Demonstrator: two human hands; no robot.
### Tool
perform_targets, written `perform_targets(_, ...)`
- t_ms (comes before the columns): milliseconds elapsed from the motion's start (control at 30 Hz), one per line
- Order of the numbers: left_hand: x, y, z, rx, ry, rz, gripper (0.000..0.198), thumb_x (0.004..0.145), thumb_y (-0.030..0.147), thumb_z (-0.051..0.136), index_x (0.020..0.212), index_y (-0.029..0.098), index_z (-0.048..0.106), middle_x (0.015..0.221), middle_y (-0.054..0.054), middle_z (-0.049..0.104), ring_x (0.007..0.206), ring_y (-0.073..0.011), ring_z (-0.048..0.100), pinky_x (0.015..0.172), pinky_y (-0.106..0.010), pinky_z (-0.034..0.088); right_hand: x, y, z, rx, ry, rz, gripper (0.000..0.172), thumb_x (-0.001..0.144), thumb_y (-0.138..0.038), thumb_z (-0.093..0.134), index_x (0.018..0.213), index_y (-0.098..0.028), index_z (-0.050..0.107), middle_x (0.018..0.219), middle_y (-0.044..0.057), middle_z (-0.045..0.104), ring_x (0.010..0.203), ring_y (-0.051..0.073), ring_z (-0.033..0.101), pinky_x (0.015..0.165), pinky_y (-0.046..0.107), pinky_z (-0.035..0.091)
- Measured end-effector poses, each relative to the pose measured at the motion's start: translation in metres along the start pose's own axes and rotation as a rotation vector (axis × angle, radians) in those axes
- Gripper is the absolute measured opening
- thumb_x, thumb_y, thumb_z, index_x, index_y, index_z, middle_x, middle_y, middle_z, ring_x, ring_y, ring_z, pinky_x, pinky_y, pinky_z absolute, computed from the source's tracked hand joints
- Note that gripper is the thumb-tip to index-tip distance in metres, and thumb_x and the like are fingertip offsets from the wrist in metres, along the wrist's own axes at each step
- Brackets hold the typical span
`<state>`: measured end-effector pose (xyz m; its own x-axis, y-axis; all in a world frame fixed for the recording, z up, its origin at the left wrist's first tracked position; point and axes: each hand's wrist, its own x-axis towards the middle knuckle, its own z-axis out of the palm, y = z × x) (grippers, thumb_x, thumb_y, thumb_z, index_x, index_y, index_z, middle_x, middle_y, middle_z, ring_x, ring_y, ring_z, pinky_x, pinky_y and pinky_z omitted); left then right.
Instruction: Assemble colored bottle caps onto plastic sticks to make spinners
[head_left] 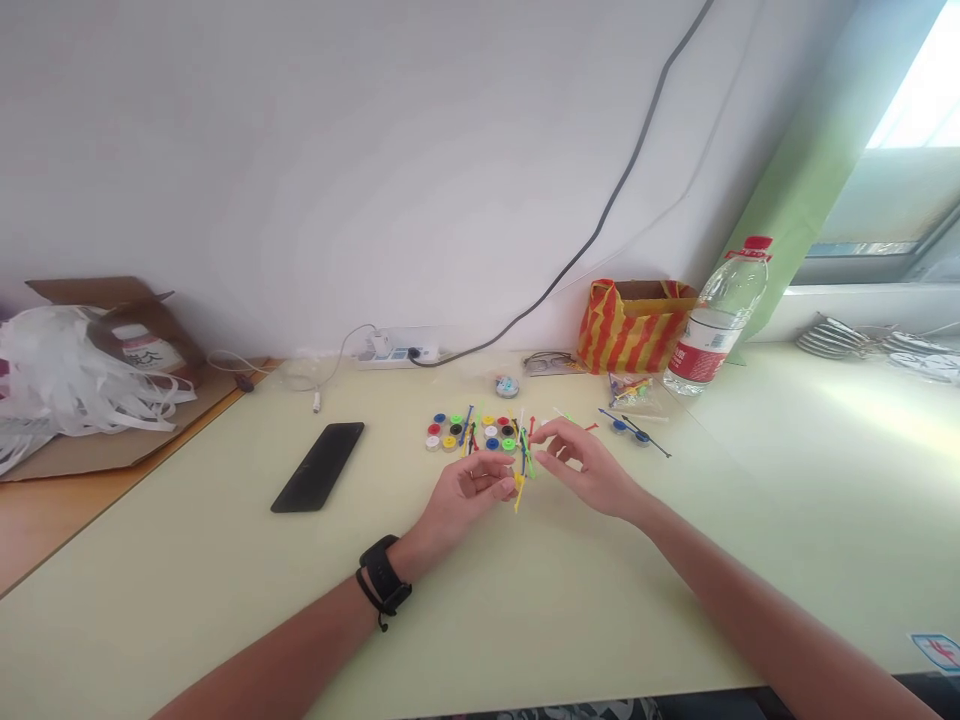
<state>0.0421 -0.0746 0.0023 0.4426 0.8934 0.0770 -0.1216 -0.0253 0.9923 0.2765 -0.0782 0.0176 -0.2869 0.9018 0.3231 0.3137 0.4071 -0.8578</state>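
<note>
My left hand [472,490] is closed in a pinch on a yellow plastic arrow [519,492], which points down toward the table's front edge. Just to its right hovers my right hand [589,465], thumb and index finger curved and slightly apart, holding nothing that I can see. Its fingertips are close to a green arrow [529,460] among several coloured arrows lying behind the hands. Small round discs in red, blue, green, black, white and yellow [449,441] sit in groups beyond my left hand. At the right lie dark blue arrows [654,443] with blue discs [619,426].
A black phone [319,467] lies at left. Along the wall are a power strip [397,356], a small round container [507,386], glasses [551,361], a striped bag [634,330] and a large bottle [716,320]. A plastic packet of parts [634,393] lies before the bag. A cardboard box [105,435] stands far left.
</note>
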Motion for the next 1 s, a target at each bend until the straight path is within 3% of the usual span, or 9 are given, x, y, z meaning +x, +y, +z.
perform_targets(100, 0.002, -0.003, -0.001, -0.010, 0.037, -0.014, 0.035, 0.080, 0.037, 0.085, 0.109, 0.019, 0.074, 0.095, -0.005, 0.074, 0.089, -0.0181, 0.070, 0.088, -0.034, 0.057, 0.000, 0.000, 0.002, 0.021, -0.048, 0.020, 0.031, 0.101, -0.048, 0.052, 0.116, -0.024, 0.064, 0.085, 0.003, 0.061, 0.076, 0.017, 0.056, 0.071, 0.032, 0.051)
perform_targets(233, 0.002, -0.003, -0.001, -0.018, 0.059, -0.032, 0.035, 0.079, 0.038, 0.086, 0.105, 0.018, 0.074, 0.096, -0.006, 0.074, 0.090, -0.0189, 0.070, 0.089, -0.036, 0.058, -0.003, -0.002, 0.008, 0.146, -0.053, 0.082, 0.043, 0.100, -0.053, 0.051, 0.134, -0.027, 0.056, 0.091, 0.001, 0.058, 0.071, 0.014, 0.052, 0.067, 0.030, 0.049)
perform_targets(267, 0.002, -0.002, -0.001, -0.020, 0.065, -0.033, 0.035, 0.079, 0.038, 0.086, 0.105, 0.018, 0.074, 0.095, -0.006, 0.074, 0.090, -0.0189, 0.071, 0.089, -0.036, 0.058, -0.004, -0.002, 0.009, 0.168, -0.064, 0.103, 0.040, 0.101, -0.054, 0.050, 0.128, -0.026, 0.060, 0.091, 0.001, 0.058, 0.070, 0.014, 0.051, 0.066, 0.029, 0.048)
perform_targets(333, 0.002, 0.000, -0.001, -0.023, 0.079, -0.031, 0.034, 0.079, 0.038, 0.086, 0.104, 0.018, 0.074, 0.093, -0.006, 0.074, 0.088, -0.0185, 0.071, 0.090, -0.036, 0.058, -0.005, -0.004, 0.008, 0.200, -0.167, 0.152, 0.045, 0.103, -0.057, 0.044, 0.094, -0.022, 0.070, 0.080, 0.001, 0.057, 0.067, 0.014, 0.051, 0.066, 0.030, 0.045)
perform_targets(400, 0.002, 0.000, -0.001, -0.027, 0.097, -0.026, 0.034, 0.079, 0.038, 0.086, 0.102, 0.017, 0.073, 0.091, -0.005, 0.074, 0.086, -0.0180, 0.071, 0.090, -0.037, 0.058, -0.005, -0.006, 0.004, 0.232, -0.290, 0.184, 0.064, 0.104, -0.059, 0.037, 0.058, -0.019, 0.057, 0.063, 0.001, 0.050, 0.062, 0.014, 0.049, 0.066, 0.031, 0.043)
perform_targets(467, 0.002, 0.000, -0.001, -0.032, 0.106, -0.022, 0.034, 0.078, 0.038, 0.086, 0.101, 0.016, 0.073, 0.090, -0.005, 0.074, 0.084, -0.0177, 0.071, 0.089, -0.036, 0.058, -0.004, -0.008, -0.001, 0.280, -0.309, 0.184, 0.070, 0.105, -0.060, 0.035, 0.047, -0.020, 0.041, 0.054, 0.000, 0.043, 0.059, 0.014, 0.047, 0.067, 0.032, 0.041)
perform_targets(700, 0.002, -0.001, 0.000, -0.012, 0.103, -0.032, 0.034, 0.080, 0.038, 0.084, 0.103, 0.017, 0.072, 0.092, -0.005, 0.073, 0.085, -0.0176, 0.071, 0.087, -0.035, 0.058, 0.001, -0.011, -0.009, 0.244, -0.144, 0.214, 0.061, 0.102, -0.065, 0.038, 0.064, -0.020, 0.053, 0.065, 0.001, 0.052, 0.062, 0.015, 0.046, 0.063, 0.031, 0.039)
perform_targets(1000, 0.002, -0.001, 0.000, 0.028, 0.087, -0.038, 0.035, 0.078, 0.041, 0.085, 0.102, 0.018, 0.073, 0.093, -0.006, 0.074, 0.085, -0.0190, 0.072, 0.088, -0.038, 0.059, 0.001, -0.003, 0.000, 0.097, -0.187, 0.185, 0.047, 0.095, -0.063, 0.055, 0.076, -0.020, 0.058, 0.067, -0.002, 0.050, 0.061, 0.013, 0.044, 0.055, 0.026, 0.034)
